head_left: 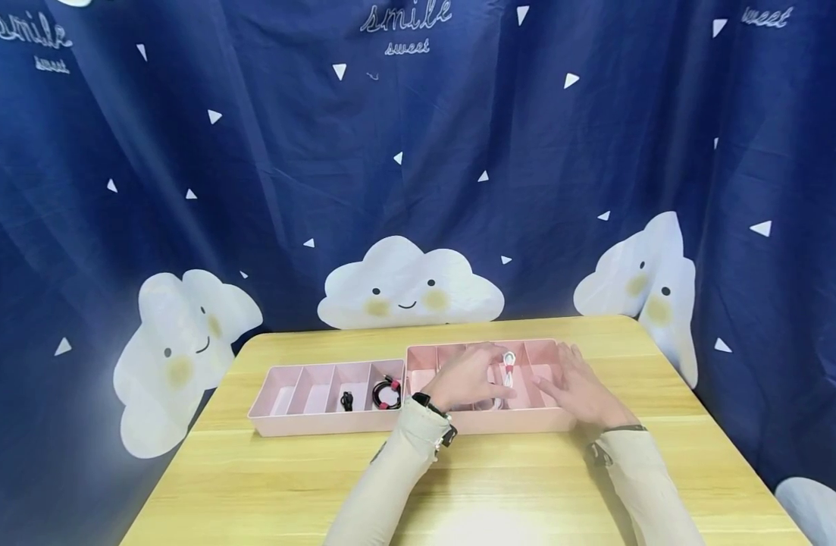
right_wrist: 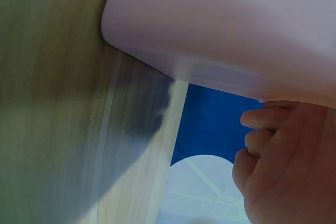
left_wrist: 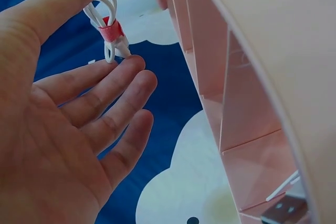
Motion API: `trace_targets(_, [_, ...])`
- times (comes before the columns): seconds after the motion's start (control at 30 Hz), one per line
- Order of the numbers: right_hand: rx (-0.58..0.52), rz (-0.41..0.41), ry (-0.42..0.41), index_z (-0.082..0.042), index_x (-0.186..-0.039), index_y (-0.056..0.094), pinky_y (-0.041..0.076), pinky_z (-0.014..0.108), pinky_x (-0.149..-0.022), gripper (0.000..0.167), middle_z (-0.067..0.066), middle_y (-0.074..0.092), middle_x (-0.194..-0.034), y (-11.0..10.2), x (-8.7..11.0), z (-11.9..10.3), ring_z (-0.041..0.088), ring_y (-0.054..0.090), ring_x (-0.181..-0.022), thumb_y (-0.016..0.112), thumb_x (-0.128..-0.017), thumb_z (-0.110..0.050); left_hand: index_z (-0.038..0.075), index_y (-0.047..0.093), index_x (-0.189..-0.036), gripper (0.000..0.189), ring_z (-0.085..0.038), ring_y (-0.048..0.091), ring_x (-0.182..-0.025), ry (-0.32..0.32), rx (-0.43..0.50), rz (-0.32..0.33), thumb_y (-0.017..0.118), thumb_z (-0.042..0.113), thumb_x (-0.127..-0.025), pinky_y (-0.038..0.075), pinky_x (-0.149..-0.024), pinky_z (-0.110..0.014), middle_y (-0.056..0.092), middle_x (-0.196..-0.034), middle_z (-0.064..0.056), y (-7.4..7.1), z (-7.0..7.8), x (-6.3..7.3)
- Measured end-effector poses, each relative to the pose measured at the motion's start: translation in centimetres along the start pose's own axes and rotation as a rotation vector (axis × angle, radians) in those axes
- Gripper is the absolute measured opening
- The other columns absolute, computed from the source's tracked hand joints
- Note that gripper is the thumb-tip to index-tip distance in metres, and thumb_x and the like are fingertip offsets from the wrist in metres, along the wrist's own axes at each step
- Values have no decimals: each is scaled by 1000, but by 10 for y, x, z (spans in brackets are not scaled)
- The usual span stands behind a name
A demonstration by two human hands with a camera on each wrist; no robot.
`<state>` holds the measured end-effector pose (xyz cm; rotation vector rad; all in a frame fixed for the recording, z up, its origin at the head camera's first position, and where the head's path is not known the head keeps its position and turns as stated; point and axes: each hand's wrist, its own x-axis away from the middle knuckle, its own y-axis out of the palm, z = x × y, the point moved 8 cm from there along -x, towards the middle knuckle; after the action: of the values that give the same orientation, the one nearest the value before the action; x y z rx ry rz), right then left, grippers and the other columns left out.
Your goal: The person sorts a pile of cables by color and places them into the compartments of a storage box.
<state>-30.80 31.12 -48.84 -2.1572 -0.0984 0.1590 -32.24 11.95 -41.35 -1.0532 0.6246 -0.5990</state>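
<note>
In the head view my left hand (head_left: 468, 375) is over a pink divided box (head_left: 520, 422). Between thumb and fingertips it pinches a coiled white cable (left_wrist: 109, 27), bound by a red strap (left_wrist: 111, 32); the other fingers spread loosely. The cable (head_left: 509, 362) hangs over the box's right-hand compartments. My right hand (head_left: 588, 387) holds the box's right end, its thumb inside the rim and its fingers along the outer wall. In the left wrist view, a white cable end with a metal plug (left_wrist: 286, 205) lies in a compartment. My left hand partly hides the middle compartments.
To the left stands a paler pink divided box (head_left: 322, 425), set against the first. One compartment holds a small black cable (head_left: 346, 400), another a coiled black cable (head_left: 377, 394) with red straps. Both boxes stand on a wooden table (head_left: 254, 485) before a blue curtain (head_left: 288, 152).
</note>
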Motion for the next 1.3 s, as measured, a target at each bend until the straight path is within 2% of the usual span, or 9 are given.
trace_targets(0.2, [0, 0, -2, 13, -160, 8, 6, 71, -124, 97, 37, 4, -167, 0, 0, 0, 56, -3, -156, 53, -104, -53, 13, 64, -139, 67, -13, 68, -115, 6, -61, 21, 84, 46, -83, 55, -95, -27, 73, -128, 1, 3, 0, -2])
trace_targets(0.43, [14, -1, -5, 12, -160, 8, 6, 71, -124, 99, 37, 4, -167, 0, -1, 1, 56, -1, -156, 51, -103, -56, 13, 67, -134, 63, -13, 69, -111, 17, -63, 27, 86, 44, -82, 56, -91, -26, 74, -123, -1, 6, 2, -4])
trace_targets(0.7, [21, 5, -7, 12, -160, 9, 6, 70, -124, 97, 37, 5, -167, 3, -3, 2, 56, 0, -156, 52, -104, -54, 14, 68, -133, 64, -12, 67, -110, 5, -89, 26, 88, 45, -80, 55, -94, -27, 73, -123, 1, 15, -1, -7])
trace_targets(1.03, [17, 10, -18, 13, -160, 10, 6, 70, -124, 98, 38, 5, -167, 3, -4, 4, 57, -1, -156, 52, -104, -55, 8, 72, -126, 59, -15, 66, -110, 39, -96, 27, 87, 44, -81, 55, -95, -27, 74, -119, -3, 26, -3, -11])
trace_targets(1.3, [13, 14, -25, 14, -160, 10, 6, 70, -124, 100, 39, 5, -167, 3, -4, 5, 57, 0, -156, 51, -103, -57, 7, 72, -126, 59, -19, 66, -120, 48, -100, 26, 85, 45, -83, 53, -104, -30, 77, -116, -4, 29, -4, -10])
